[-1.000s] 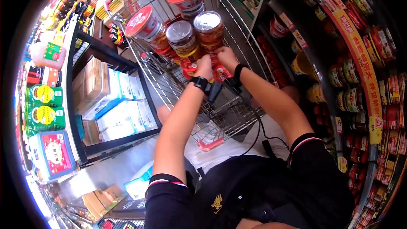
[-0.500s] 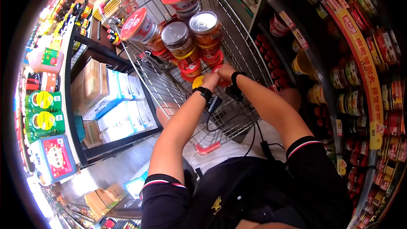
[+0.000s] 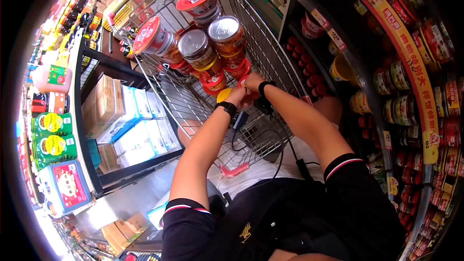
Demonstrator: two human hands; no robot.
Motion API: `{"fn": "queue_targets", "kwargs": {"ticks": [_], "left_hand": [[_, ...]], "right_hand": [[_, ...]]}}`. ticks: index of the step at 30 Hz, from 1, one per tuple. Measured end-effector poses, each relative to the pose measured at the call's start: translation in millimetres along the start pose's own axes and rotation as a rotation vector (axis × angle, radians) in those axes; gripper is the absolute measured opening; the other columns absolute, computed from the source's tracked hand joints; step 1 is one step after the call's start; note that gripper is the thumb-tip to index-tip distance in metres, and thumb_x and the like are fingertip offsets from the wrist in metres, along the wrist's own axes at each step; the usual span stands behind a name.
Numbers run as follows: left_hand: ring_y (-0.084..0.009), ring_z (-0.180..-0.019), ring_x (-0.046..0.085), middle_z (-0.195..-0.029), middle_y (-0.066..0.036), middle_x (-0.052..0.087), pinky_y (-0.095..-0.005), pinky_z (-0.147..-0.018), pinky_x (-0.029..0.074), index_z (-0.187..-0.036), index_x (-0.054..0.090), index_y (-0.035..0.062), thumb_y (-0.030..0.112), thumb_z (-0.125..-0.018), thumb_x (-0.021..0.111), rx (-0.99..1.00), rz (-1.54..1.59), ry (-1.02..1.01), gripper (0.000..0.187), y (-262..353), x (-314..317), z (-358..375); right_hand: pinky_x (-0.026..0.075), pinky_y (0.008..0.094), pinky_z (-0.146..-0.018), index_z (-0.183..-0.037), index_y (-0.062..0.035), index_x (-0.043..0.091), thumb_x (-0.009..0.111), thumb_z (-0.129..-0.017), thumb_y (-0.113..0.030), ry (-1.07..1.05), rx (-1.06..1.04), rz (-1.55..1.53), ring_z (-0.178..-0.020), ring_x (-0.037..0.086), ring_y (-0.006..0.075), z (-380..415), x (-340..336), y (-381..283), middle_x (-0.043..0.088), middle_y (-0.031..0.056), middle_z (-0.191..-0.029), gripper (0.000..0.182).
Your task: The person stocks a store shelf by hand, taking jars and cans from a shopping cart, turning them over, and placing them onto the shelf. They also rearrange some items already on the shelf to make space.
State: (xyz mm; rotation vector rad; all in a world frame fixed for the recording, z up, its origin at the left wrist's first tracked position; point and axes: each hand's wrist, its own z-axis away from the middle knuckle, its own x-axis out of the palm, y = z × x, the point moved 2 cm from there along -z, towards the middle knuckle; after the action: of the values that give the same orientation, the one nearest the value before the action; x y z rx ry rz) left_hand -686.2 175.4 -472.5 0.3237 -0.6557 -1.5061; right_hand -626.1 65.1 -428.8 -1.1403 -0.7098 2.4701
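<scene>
Both hands close together, low in the wire cart (image 3: 166,95), just this side of the stacked tubs. Right hand (image 3: 252,83) has fingers closed on a red item (image 3: 243,81); its shape is mostly covered. Left hand (image 3: 236,97) is right up against it, fingers mostly hidden, can't tell if they grip. Yellow lid (image 3: 224,95) just beside left hand.

Beyond the hands, blocking the way: two stacks topped by clear-lidded jars, left jar (image 3: 194,48) and right jar (image 3: 226,35), with red containers (image 3: 213,83) under them. Farther out, two red-lidded tubs, near tub (image 3: 151,38) and far tub (image 3: 196,0), each on top of a jar.

Nearer the body: dark device (image 3: 240,120) below left wrist, black cable (image 3: 282,157) looping across the cart end by the red corner piece (image 3: 235,170). Stocked shelf (image 3: 403,43) to the right, cartons (image 3: 108,99) left.
</scene>
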Motion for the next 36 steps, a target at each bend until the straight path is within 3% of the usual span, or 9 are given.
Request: {"fn": "queue_targets", "kwargs": {"ticks": [3, 6, 10, 12, 18, 22, 26, 29, 36], "left_hand": [[-0.0171, -0.075, 0.057, -0.09, -0.002, 0.064, -0.033, -0.06, 0.045, -0.107, 0.059, 0.0123, 0.032, -0.099, 0.045, -0.022, 0.088, 0.109, 0.025, -8, -5, -20], [-0.0178, -0.07, 0.057, -0.087, -0.004, 0.063, -0.0344, -0.056, 0.044, -0.108, 0.058, 0.0096, 0.03, -0.097, 0.049, 0.021, 0.256, 0.119, 0.025, -14, -1, -30], [-0.0194, -0.07, 0.061, -0.092, -0.01, 0.063, -0.0353, -0.054, 0.047, -0.123, 0.048, 0.0021, 0.025, -0.09, 0.063, 0.065, 0.37, 0.24, 0.043, -6, -1, -31], [-0.0211, -0.075, 0.063, -0.1, -0.012, 0.062, -0.0363, -0.057, 0.05, -0.132, 0.037, 0.0016, 0.024, -0.089, 0.066, 0.125, 0.454, 0.346, 0.057, 11, 10, -6], [-0.0284, -0.098, 0.066, -0.123, -0.018, 0.055, -0.0436, -0.073, 0.059, -0.143, 0.016, 0.0038, 0.017, -0.088, 0.068, 0.254, 0.736, 0.271, 0.077, 22, 14, -5], [-0.03, -0.105, 0.064, -0.126, -0.019, 0.054, -0.0494, -0.076, 0.059, -0.142, 0.021, 0.0056, 0.019, -0.09, 0.064, 0.217, 0.723, 0.169, 0.069, 40, 19, 32], [-0.0227, -0.097, 0.061, -0.111, -0.008, 0.06, -0.04, -0.072, 0.055, -0.12, 0.052, 0.0088, 0.03, -0.097, 0.054, 0.301, 0.534, 0.266, 0.03, 60, 35, 83], [-0.021, -0.1, 0.059, -0.117, -0.01, 0.056, -0.039, -0.072, 0.055, -0.129, 0.043, 0.0091, 0.028, -0.095, 0.055, 0.49, 0.38, 0.475, 0.041, 63, 29, 79], [-0.0191, -0.111, 0.053, -0.125, -0.014, 0.051, -0.0308, -0.095, 0.045, -0.131, 0.039, -0.0025, 0.015, -0.092, 0.058, 0.783, 0.298, 0.448, 0.046, 87, 32, 108]], "right_hand": [[0.052, 0.0429, -0.083, -0.097, -0.0051, 0.074, 0.065, -0.081, -0.023, 0.087, 0.094, -0.039, -0.096, 0.068, 0.0321, -23, 10, 8, 0.071, 0.0172, -0.099, 0.025], [0.052, 0.0433, -0.083, -0.096, -0.0065, 0.075, 0.064, -0.081, -0.023, 0.007, -0.356, 0.587, -0.097, 0.068, 0.0322, -68, 35, 20, 0.071, 0.0176, -0.101, 0.025], [0.052, 0.0444, -0.084, -0.103, -0.0011, 0.071, 0.059, -0.082, -0.023, -0.003, -0.014, -0.288, -0.1, 0.066, 0.0368, -20, 0, -2, 0.068, 0.0228, -0.108, 0.033], [0.052, 0.045, -0.085, -0.11, 0.0085, 0.064, 0.055, -0.085, -0.023, 0.019, -0.075, -0.123, -0.103, 0.064, 0.0413, 9, -24, -25, 0.064, 0.0298, -0.114, 0.042], [0.049, 0.0467, -0.091, -0.102, 0.0021, 0.071, 0.057, -0.077, -0.024, 0.206, -0.056, -0.119, -0.104, 0.063, 0.0432, 41, -47, -47, 0.065, 0.0291, -0.11, 0.039], [0.048, 0.0483, -0.094, -0.099, 0.005, 0.069, 0.056, -0.078, -0.023, 0.272, -0.147, -0.07, -0.105, 0.062, 0.0461, 64, -64, -57, 0.063, 0.0325, -0.108, 0.037], [0.048, 0.0503, -0.092, -0.097, 0.0055, 0.068, 0.054, -0.083, -0.024, 0.414, -0.235, -0.003, -0.101, 0.061, 0.0467, 72, -77, -59, 0.063, 0.0321, -0.105, 0.035], [0.048, 0.0491, -0.091, -0.101, 0.0047, 0.066, 0.054, -0.087, -0.027, 0.562, -0.286, 0.034, -0.1, 0.061, 0.0446, 78, -81, -61, 0.064, 0.0291, -0.103, 0.036], [0.05, 0.0447, -0.088, -0.102, 0.0009, 0.068, 0.057, -0.088, -0.024, 0.805, -0.348, -0.107, -0.098, 0.063, 0.038, 94, -99, -75, 0.067, 0.0206, -0.103, 0.031]]}}
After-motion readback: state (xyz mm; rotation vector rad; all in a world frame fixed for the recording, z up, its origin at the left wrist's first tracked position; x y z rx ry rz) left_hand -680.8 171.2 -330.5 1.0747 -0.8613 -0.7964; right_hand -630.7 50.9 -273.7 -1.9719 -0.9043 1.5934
